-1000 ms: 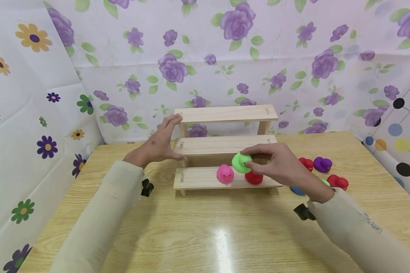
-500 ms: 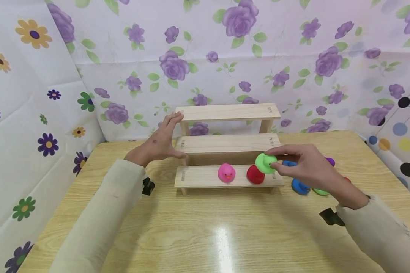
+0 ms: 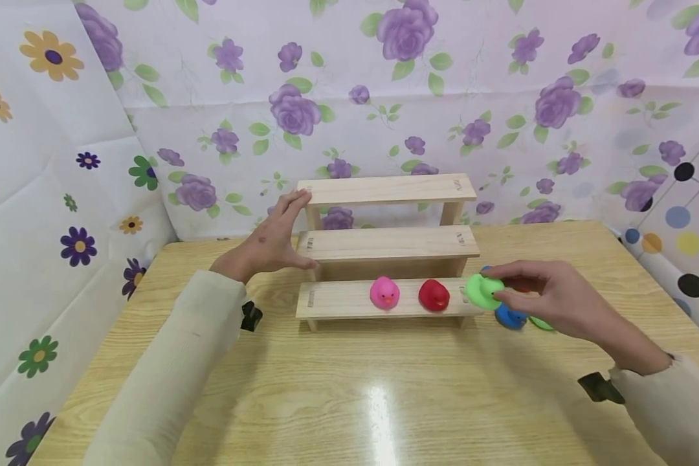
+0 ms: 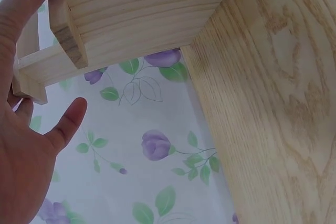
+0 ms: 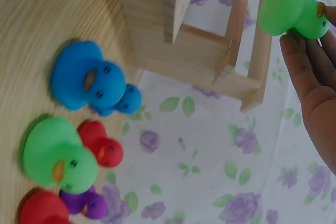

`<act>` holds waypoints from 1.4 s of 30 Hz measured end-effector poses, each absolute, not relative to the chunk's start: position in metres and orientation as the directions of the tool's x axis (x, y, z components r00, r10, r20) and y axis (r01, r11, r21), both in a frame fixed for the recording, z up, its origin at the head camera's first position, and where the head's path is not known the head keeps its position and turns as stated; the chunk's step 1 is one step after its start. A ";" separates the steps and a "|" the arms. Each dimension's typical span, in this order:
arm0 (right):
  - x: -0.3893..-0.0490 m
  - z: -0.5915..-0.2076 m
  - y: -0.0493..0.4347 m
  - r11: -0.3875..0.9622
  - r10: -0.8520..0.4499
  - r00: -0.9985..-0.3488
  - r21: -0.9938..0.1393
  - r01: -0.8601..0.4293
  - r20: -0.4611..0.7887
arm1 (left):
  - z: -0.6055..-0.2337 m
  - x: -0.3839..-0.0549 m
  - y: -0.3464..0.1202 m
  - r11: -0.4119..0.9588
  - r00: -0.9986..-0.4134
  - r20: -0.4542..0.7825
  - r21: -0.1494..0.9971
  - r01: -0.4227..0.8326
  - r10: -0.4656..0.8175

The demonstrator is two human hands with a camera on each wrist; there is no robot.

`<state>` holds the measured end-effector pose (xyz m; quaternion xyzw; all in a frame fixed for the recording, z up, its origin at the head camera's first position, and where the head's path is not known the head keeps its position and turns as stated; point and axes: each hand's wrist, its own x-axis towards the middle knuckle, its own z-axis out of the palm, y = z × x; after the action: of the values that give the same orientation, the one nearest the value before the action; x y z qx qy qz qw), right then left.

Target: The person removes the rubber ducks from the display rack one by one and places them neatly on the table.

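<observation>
A three-step wooden shelf (image 3: 384, 243) stands on the table. My left hand (image 3: 270, 239) rests at its left end, fingertips at the top step and thumb extended near the middle step. In the left wrist view the fingers touch the shelf's wooden end (image 4: 68, 30). Thumb and fingers of my right hand (image 3: 550, 301) pinch a light green rubber duck (image 3: 480, 291), held up by the right end of the bottom step. On that step sit a pink rubber duck (image 3: 384, 293) and, right of it, a red rubber duck (image 3: 433, 295).
Right of the shelf, several more rubber ducks sit on the table, partly hidden by my right hand in the head view. The right wrist view shows a blue duck (image 5: 79, 74), a green duck (image 5: 50, 150) and a purple duck (image 5: 86, 203). Behind hangs a flowered cloth (image 3: 210, 97).
My right hand has moved right with the green duck, from above the red duck to the bottom step's right end. The red duck is now fully uncovered. The left hand stays put.
</observation>
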<state>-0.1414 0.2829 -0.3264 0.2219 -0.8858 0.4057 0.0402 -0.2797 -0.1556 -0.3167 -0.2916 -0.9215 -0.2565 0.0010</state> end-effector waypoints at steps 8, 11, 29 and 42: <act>-0.130 -0.340 0.314 0.596 -0.395 -0.887 -0.669 -0.445 0.239 | -0.315 -0.281 -0.156 0.710 -0.802 0.188 0.382 0.591 0.567; -0.126 -0.346 0.324 0.618 -0.397 -0.887 -0.646 -0.448 0.236 | -0.316 -0.282 -0.157 0.710 -0.789 0.218 0.347 0.613 0.575; -0.112 -0.377 0.358 0.644 -0.416 -0.904 -0.669 -0.371 0.101 | -0.319 -0.282 -0.155 0.694 -0.792 0.221 0.390 0.606 0.569; -0.115 -0.391 0.368 0.651 -0.463 -0.885 -0.656 -0.382 0.056 | -0.319 -0.281 -0.154 0.687 -0.814 0.180 0.455 0.567 0.552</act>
<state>-0.1153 0.3682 -0.3907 0.2331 -0.9067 0.3467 -0.0583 -0.2814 -0.1543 -0.3192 -0.3046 -0.9183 -0.2523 0.0145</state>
